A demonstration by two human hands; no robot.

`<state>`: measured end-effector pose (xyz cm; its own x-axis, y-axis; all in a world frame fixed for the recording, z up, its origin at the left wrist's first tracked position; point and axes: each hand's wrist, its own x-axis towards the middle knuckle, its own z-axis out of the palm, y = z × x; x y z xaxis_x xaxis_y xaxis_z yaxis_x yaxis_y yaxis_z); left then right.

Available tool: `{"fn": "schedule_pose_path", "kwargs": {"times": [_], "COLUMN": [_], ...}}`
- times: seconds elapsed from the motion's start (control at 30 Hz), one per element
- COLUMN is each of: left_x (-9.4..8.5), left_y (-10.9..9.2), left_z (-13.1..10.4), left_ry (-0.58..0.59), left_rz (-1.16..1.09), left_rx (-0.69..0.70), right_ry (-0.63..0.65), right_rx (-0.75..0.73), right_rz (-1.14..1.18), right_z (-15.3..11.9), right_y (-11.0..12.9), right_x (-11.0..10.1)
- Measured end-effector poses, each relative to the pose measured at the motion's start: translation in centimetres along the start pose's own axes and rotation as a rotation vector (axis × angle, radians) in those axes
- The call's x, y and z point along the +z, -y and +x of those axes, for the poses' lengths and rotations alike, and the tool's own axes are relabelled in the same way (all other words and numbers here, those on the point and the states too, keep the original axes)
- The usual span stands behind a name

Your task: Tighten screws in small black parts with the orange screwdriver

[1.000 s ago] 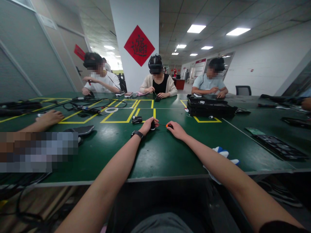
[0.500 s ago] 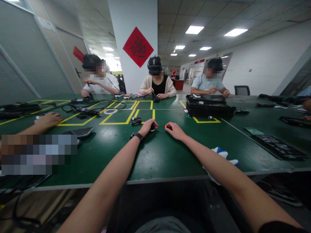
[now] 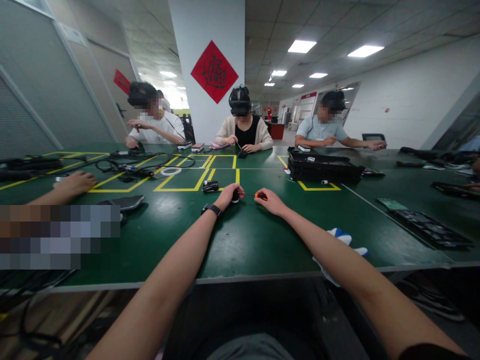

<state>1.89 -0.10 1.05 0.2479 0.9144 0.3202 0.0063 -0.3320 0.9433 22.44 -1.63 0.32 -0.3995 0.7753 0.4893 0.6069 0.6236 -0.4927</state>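
Observation:
My right hand [image 3: 272,201] is closed around the orange and black handle of a screwdriver [image 3: 258,197]. Its thin shaft points left, toward my left hand [image 3: 229,196], which wears a dark wristband. The fingers of my left hand are wrapped round a small black part with a pale end [image 3: 235,196]. The shaft's tip meets that part or the fingertips; which one is hidden. Just left of my left hand, a black cylindrical piece [image 3: 210,186] lies on the green table [image 3: 240,250].
A black casing [image 3: 324,167] stands beyond my right hand. White and blue gloves [image 3: 343,237] lie under my right forearm. A circuit-board assembly [image 3: 423,222] is at the right, cables [image 3: 135,170] at the left. A neighbour's hand [image 3: 77,185] rests at the left; several people sit opposite.
My hands and the screwdriver stay in almost the same place, with the handle slightly turned. The person opposite at the right has stretched an arm out toward the right side of the view.

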Motion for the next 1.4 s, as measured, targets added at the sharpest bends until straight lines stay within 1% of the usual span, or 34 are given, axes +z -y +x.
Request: {"fn": "schedule_pose_path", "kwargs": {"times": [0.1, 0.23, 0.33, 0.47, 0.63, 0.77, 0.87, 1.0, 1.17, 1.27, 1.4], "left_x": [-0.2, -0.2, -0.2, -0.4, -0.5, -0.4, -0.2, 0.0, 0.1, 0.2, 0.3], "left_y": [0.3, 0.3, 0.3, 0.3, 0.0, -0.3, -0.3, -0.3, -0.5, -0.6, -0.7], "left_z": [0.1, 0.2, 0.2, 0.3, 0.3, 0.4, 0.5, 0.6, 0.5, 0.4, 0.2], "left_ry": [0.019, 0.015, -0.004, -0.043, -0.086, -0.068, -0.044, -0.053, -0.079, -0.068, -0.052], "left_rz": [-0.025, -0.079, -0.165, -0.289, -0.301, -0.291, -0.244, -0.1, -0.003, 0.058, 0.183], "left_rx": [0.001, -0.007, 0.005, 0.027, 0.088, 0.121, 0.128, 0.14, 0.164, 0.162, 0.187], "right_ry": [-0.001, -0.019, -0.04, -0.012, 0.009, -0.003, -0.014, 0.003, 0.001, -0.009, -0.045], "right_rx": [0.013, -0.032, -0.05, -0.027, -0.018, -0.041, -0.05, -0.019, -0.002, -0.016, -0.048], "right_rz": [-0.028, -0.064, -0.027, 0.026, -0.051, -0.07, -0.025, 0.025, -0.022, -0.068, -0.024], "right_z": [0.2, 0.2, 0.0, -0.2, 0.1, 0.0, -0.1, -0.2, 0.2, 0.3, -0.1], "right_y": [0.0, -0.1, 0.1, 0.3, 0.2, 0.0, 0.1, 0.2, -0.3, -0.5, -0.2], "right_x": [0.0, -0.1, -0.2, -0.2, -0.2, -0.2, -0.2, -0.1, 0.1, 0.1, -0.2]}}
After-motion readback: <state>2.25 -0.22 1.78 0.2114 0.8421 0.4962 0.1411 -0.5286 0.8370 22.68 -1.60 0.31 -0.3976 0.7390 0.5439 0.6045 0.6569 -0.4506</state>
